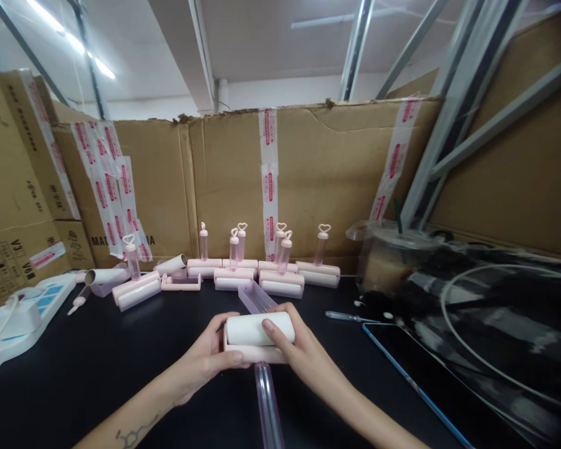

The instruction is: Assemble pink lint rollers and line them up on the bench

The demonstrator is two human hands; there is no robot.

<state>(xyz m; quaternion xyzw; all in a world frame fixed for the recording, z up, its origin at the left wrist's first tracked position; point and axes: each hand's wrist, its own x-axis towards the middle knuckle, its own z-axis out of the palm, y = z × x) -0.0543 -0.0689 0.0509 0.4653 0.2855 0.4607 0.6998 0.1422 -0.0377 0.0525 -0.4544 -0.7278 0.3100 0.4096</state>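
Observation:
Between both hands is a lint roller (257,329), its white sheet roll seated in a pale pink frame. A clear purple-tinted handle (267,402) points from it toward me. My left hand (219,346) grips the left end of the pink frame, thumb along its near edge. Wrapped about the right end is my right hand (292,340), its thumb pressed on the white roll. Just behind the roller lies a translucent purple cover (257,298), detached and partly hidden by my right hand.
Several finished-looking lint rollers (280,284) stand along the cardboard wall (224,174). Loose rolls (105,276) and an empty pink frame (181,284) lie left. A power strip (42,312) is far left. A screwdriver (343,316), phone (416,380) and drink cup (386,255) sit right.

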